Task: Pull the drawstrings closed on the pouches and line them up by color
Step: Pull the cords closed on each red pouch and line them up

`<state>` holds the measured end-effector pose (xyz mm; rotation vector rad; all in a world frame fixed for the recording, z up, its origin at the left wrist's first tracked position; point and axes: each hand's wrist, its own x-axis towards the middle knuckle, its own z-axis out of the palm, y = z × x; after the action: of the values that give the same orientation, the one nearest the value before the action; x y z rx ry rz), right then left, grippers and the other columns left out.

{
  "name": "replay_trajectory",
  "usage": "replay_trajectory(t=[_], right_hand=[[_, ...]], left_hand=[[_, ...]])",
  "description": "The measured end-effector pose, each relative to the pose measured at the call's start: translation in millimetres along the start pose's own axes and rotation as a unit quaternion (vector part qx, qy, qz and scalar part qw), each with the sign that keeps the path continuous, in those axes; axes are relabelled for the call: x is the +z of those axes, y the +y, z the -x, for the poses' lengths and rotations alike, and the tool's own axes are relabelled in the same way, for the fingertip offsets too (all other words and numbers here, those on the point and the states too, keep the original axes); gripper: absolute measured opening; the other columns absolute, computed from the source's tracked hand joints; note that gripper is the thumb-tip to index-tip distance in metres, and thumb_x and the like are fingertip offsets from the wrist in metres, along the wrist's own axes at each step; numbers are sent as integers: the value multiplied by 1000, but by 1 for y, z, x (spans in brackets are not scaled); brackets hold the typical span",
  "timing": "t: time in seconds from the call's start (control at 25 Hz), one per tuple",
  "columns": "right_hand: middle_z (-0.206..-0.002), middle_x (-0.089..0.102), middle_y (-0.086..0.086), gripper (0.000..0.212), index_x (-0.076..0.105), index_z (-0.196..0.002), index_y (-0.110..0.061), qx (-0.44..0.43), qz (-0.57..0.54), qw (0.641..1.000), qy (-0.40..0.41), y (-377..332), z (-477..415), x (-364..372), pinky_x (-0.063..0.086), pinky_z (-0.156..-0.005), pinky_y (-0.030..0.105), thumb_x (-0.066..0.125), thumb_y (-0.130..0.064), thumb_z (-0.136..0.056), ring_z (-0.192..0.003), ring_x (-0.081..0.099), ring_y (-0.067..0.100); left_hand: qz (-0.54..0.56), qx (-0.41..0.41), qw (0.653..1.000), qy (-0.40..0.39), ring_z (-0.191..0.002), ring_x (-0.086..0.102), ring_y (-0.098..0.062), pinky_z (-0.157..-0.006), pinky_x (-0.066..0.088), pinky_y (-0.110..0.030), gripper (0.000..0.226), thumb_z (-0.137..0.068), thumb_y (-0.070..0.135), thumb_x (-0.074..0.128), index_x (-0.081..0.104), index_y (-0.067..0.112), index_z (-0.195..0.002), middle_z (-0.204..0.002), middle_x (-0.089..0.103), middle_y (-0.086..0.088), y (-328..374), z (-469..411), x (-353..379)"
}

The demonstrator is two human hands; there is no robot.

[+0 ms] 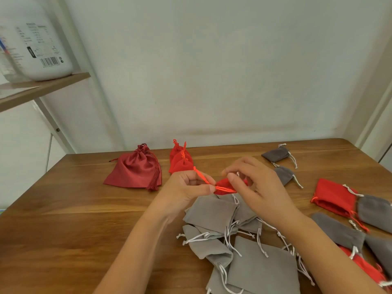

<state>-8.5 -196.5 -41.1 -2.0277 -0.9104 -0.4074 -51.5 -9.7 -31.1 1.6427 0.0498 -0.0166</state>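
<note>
A small red pouch (pixel 224 184) hangs between my hands above the wooden table (pixel 63 219). My left hand (pixel 186 187) pinches its orange-red drawstring (pixel 203 178), which runs taut to the pouch. My right hand (pixel 254 183) holds the pouch's mouth with curled fingers and hides most of it. Behind, a row of closed red pouches (pixel 180 160) lies beside a large dark red satin pouch (pixel 136 168). Two closed dark grey pouches (pixel 277 154) lie at the back right. A heap of light grey pouches (pixel 212 213) with white cords lies below my hands.
More red and dark grey pouches (pixel 335 198) lie mixed at the right edge of the table. A white bottle (pixel 36 39) stands on a wooden shelf (pixel 42 90) at the upper left. A pale wall rises behind the table.
</note>
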Motion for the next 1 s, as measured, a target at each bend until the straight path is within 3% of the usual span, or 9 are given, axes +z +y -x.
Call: replay_trajectory(t=[0.16, 0.36, 0.48, 0.6, 0.8, 1.0], right_hand=[[-96, 67, -17, 10, 72, -93, -26, 35, -46, 998, -28, 5, -1, 5, 43, -83, 22, 65, -30, -86, -96, 56, 5], [-107, 66, -23, 12, 68, -95, -30, 109, -123, 980, -108, 10, 1, 5, 34, -100, 17, 70, -26, -83, -124, 42, -6], [-92, 68, -12, 10, 67, -93, -27, 118, -142, 979, -90, 7, 2, 6, 47, -83, 23, 71, -23, -84, -97, 60, 5], [-82, 66, -8, 8, 68, -89, -25, 123, -110, 983, -83, 2, 1, 7, 47, -68, 22, 71, -22, -82, -74, 59, 3], [-80, 60, -9, 10, 64, -80, -26, 113, -29, 989, -92, -2, 0, 7, 41, -64, 12, 72, -21, -79, -77, 53, 1], [-80, 61, -9, 14, 61, -76, -34, 109, -33, 991, -71, -3, 1, 8, 39, -66, 10, 69, -24, -81, -80, 54, 2]], left_hand=[[-8, 48, 998, -37, -65, 65, -5, -64, 48, -13, 12, -74, -6, 71, 72, 4, -80, -69, 72, 1, -2, 1, -1], [-31, 104, 992, -57, -76, 66, -8, -73, 49, -16, 9, -77, -5, 70, 69, 3, -82, -78, 72, -1, -6, 0, -1], [-47, 133, 989, -52, -78, 63, -11, -75, 50, -19, 13, -77, -2, 73, 65, 7, -84, -79, 67, -4, -9, -2, -1], [-44, 156, 985, -57, -79, 64, -12, -76, 51, -22, 14, -77, -2, 70, 61, 8, -84, -80, 65, -1, -13, -3, 2], [-85, 189, 978, -4, -68, 59, -13, -68, 50, -28, 20, -74, 2, 63, 53, 19, -74, -72, 59, 1, -22, -7, 14], [-201, 248, 945, 73, -75, 66, -13, -72, 57, -36, 23, -80, 10, 66, 64, 32, -87, -83, 65, 2, -29, -8, 17]])
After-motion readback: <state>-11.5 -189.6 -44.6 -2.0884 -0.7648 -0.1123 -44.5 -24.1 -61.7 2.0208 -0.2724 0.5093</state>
